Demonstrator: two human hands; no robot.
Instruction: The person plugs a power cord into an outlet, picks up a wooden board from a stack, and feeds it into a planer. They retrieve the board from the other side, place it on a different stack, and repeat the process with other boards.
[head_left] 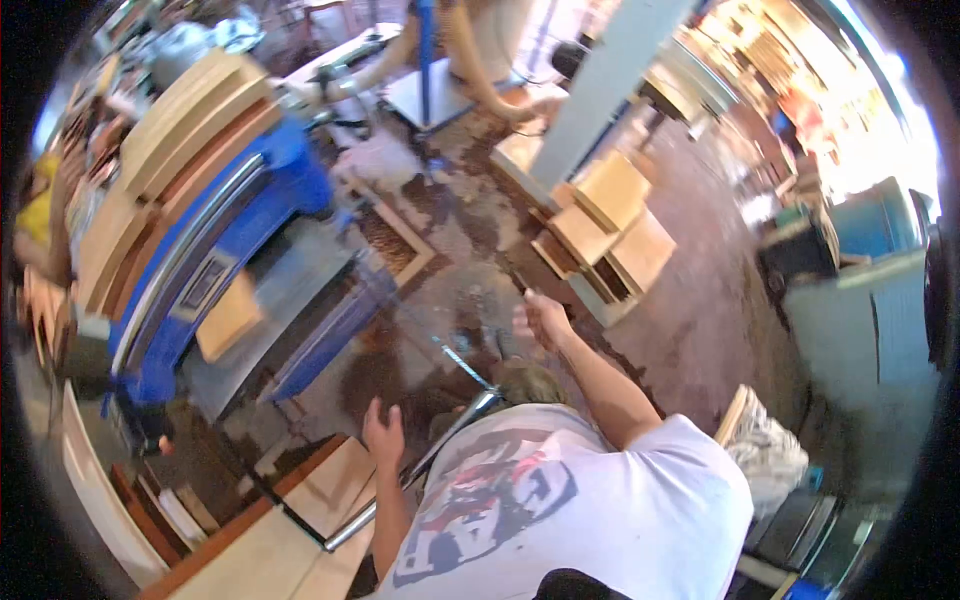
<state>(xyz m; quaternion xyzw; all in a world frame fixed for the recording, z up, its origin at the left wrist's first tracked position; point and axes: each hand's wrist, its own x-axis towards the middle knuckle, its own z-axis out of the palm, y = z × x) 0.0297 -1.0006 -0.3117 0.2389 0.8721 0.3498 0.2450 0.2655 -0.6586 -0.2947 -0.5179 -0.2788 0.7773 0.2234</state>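
My left hand is held out at the lower middle, with thumb and fingers apart and nothing in it. Close beside it runs a shiny metal bar, and a light wooden board lies just below. My right hand hangs over the floor with its fingers loosely apart and slightly blurred; no object shows in it. The nearest thing to it is a stack of wooden blocks beyond. At the left stands a blue planer-like machine, with a short wooden piece on its metal bed.
Thick curved wooden pieces rest on top of the blue machine. A grey post rises ahead. At the far left is another person's arm. A whitish bundle and a pale cabinet stand at the right.
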